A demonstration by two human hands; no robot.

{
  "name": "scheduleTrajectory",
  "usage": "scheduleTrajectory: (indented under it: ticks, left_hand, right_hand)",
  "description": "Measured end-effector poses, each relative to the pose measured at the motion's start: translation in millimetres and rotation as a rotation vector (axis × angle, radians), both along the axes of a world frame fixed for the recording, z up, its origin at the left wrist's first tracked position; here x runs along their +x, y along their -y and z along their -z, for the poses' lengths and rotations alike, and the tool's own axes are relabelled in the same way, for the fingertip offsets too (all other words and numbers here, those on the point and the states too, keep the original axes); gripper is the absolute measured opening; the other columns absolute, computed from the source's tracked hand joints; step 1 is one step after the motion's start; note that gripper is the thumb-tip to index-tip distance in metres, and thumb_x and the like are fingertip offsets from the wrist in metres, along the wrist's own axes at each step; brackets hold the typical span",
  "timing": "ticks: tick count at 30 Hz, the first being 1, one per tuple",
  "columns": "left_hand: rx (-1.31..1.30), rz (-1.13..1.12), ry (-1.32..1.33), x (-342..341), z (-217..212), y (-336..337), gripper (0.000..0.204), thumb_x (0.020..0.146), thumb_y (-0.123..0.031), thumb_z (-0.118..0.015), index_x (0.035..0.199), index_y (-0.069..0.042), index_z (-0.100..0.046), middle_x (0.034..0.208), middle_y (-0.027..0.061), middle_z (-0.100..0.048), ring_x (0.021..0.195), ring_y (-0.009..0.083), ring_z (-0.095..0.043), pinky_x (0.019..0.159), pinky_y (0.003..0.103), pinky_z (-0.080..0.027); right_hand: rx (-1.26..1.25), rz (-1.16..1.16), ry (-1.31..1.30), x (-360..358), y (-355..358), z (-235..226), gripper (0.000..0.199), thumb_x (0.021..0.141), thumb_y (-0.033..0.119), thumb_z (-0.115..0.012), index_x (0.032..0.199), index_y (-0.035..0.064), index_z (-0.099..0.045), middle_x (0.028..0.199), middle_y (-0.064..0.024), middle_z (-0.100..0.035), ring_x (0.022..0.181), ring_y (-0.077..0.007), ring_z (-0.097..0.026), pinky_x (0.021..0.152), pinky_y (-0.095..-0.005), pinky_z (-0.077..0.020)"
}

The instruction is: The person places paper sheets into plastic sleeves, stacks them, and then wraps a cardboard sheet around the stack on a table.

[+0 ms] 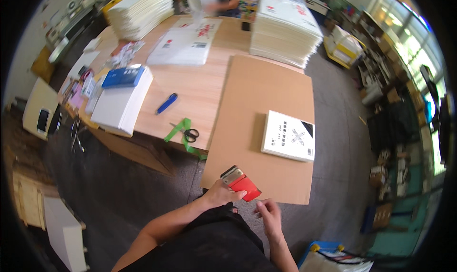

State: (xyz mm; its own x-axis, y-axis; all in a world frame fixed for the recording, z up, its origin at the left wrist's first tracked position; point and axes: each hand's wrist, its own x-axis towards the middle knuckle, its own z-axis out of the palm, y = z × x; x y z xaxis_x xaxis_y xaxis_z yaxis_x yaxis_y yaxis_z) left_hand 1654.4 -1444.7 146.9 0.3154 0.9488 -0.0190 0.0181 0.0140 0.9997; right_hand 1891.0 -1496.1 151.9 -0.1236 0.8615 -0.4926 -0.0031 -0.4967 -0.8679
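Observation:
My left hand point(223, 194) is wrapped round a red handheld tool point(244, 186) with a bare metal part and a dark edge at its far end; its exact kind does not show. Just to the right, my right hand point(269, 216) has its fingers curled in a pinch near the tool's lower end. Whatever those fingertips hold, if anything, is too small to make out. Both hands are in front of the near edge of a brown cardboard sheet point(247, 129). A short stack of white printed sheets point(288, 136) lies on the cardboard's right side.
On the wooden table point(190, 91) lie black-handled scissors point(191, 135), green ribbon point(177, 129) and a blue utility knife point(166, 103). A blue box point(123, 76) tops a white paper stack point(114, 105). Tall sheet stacks point(285, 43) stand farther back. Across the table, another person point(223, 3) handles white material.

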Motion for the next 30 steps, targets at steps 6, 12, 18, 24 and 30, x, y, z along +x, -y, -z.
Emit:
scheduleTrajectory:
  ticks: [6,12,18,24,30]
  left_hand:
    - [-0.406,0.212,0.283,-43.2,18.2,-16.2,0.050,0.090,-0.034,-0.073,0.128,-0.004,-0.059,0.115,0.0082,-0.066,0.109,0.0183,-0.062,0.093,0.036,-0.052]
    - [-0.585,0.049,0.496,-102.8,47.7,-38.3,0.067,0.094,-0.045,-0.068,0.141,-0.004,-0.047,0.128,0.0095,-0.059,0.101,0.0153,-0.065,0.089,0.031,-0.054]
    - [-0.671,-0.222,0.359,-173.8,57.1,-32.3,0.066,0.100,-0.031,-0.062,0.150,0.002,-0.035,0.137,0.0161,-0.056,0.105,0.0223,-0.067,0.092,0.033,-0.054]
    - [-0.631,-0.501,0.195,-200.4,73.7,18.2,0.045,0.102,-0.025,-0.057,0.136,0.003,-0.051,0.111,0.0131,-0.068,0.086,0.0136,-0.065,0.078,0.027,-0.053]
    - [-0.389,-0.613,0.172,-164.3,39.3,-20.9,0.019,0.101,-0.019,-0.056,0.102,-0.001,-0.063,0.076,0.0016,-0.057,0.063,0.0064,-0.047,0.057,0.022,-0.036]
  right_hand:
    - [0.366,-0.482,0.153,-51.8,-71.6,-32.6,0.038,0.092,0.021,-0.073,0.121,-0.0022,-0.062,0.102,-0.0099,-0.068,0.094,-0.0160,-0.062,0.086,-0.0329,-0.0498]
    - [0.144,-0.588,0.024,-126.0,-140.7,-22.4,0.027,0.098,0.021,-0.067,0.113,-0.0019,-0.063,0.090,-0.0061,-0.067,0.080,-0.0117,-0.061,0.072,-0.0290,-0.0509]
    - [0.982,-0.372,0.624,-246.3,-261.0,34.9,0.028,0.088,0.025,-0.073,0.099,0.0004,-0.063,0.102,-0.0191,-0.068,0.106,-0.0368,-0.062,0.095,-0.0441,-0.0478]
    - [1.179,-0.584,0.902,-330.0,-311.1,125.6,0.012,0.087,0.016,-0.059,0.094,0.0072,-0.061,0.092,-0.0130,-0.065,0.099,-0.0299,-0.063,0.113,-0.0441,-0.0371]
    - [1.264,-0.360,0.720,-286.7,-296.5,90.5,0.048,0.079,0.022,-0.070,0.118,-0.0047,-0.058,0.126,-0.0209,-0.057,0.128,-0.0361,-0.049,0.117,-0.0459,-0.0312]
